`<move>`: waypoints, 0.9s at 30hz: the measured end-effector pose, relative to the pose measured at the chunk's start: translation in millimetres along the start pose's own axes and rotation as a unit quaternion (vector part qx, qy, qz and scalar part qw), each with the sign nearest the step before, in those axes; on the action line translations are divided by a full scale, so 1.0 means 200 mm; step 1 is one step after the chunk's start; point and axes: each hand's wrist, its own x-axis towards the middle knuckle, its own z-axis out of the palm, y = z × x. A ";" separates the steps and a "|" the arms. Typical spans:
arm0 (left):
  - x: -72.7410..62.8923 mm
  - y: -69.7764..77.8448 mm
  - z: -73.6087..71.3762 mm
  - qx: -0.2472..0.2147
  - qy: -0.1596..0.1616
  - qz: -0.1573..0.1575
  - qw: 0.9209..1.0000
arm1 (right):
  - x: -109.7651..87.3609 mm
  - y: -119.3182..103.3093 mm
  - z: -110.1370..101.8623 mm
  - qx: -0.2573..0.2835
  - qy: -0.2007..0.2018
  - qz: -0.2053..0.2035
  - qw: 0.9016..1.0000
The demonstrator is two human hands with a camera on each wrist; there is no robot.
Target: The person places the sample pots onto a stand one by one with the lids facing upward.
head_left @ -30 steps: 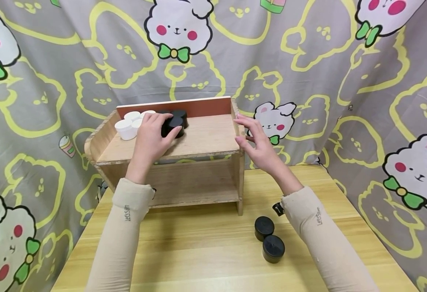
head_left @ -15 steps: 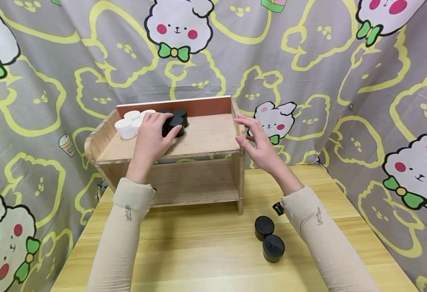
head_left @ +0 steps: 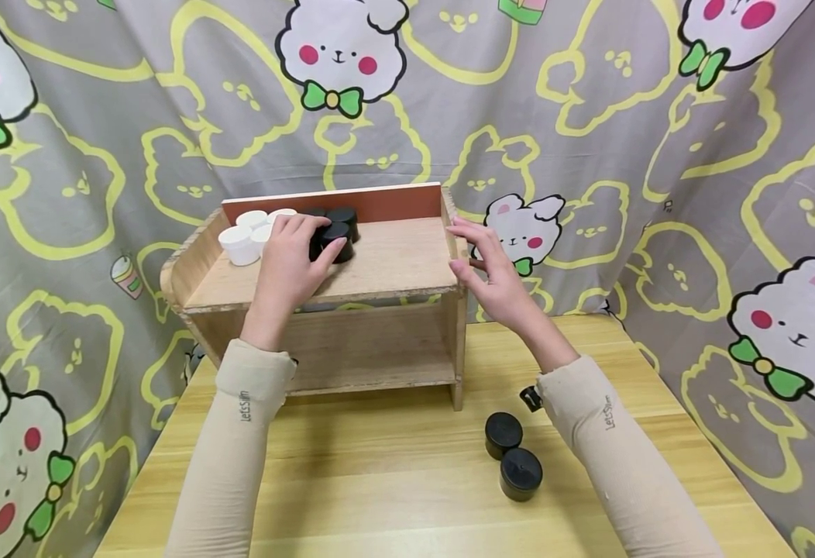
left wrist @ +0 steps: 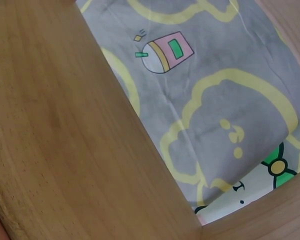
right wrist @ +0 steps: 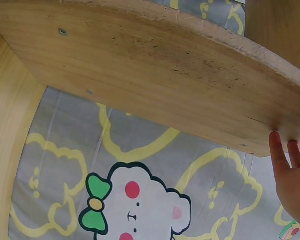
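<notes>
In the head view my left hand point(head_left: 290, 260) is over the top board of a small wooden shelf point(head_left: 400, 256). Its thumb and fingers pinch a short round black jar point(head_left: 338, 232), which stands against other black jars point(head_left: 342, 219); the hand hides part of this group. White round jars point(head_left: 238, 246) sit just left of it. My right hand point(head_left: 494, 275) touches the shelf's right side panel point(right wrist: 155, 70); the right wrist view shows two straight fingertips against that panel's outer face. Only a sliver of skin shows in the left wrist view, at the lower left corner.
Two more black jars point(head_left: 521, 473) stand close together on the wood-grain table point(head_left: 393, 480), right of the shelf. A small black object point(head_left: 530, 398) shows beside the right cuff. A patterned curtain point(head_left: 589, 155) hangs behind and on both sides.
Almost nothing differs: both hands, the shelf and the jars keep their places. The whole head view has shifted very slightly.
</notes>
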 end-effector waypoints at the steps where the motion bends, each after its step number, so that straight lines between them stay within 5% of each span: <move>1: 0.00 0.00 0.00 -0.001 0.001 0.000 1.000 | 0.00 0.00 0.00 0.001 0.000 -0.001 1.000; 27: -0.01 0.00 0.01 -0.010 0.010 0.003 1.000 | 0.00 0.01 0.01 -0.001 0.002 0.007 1.000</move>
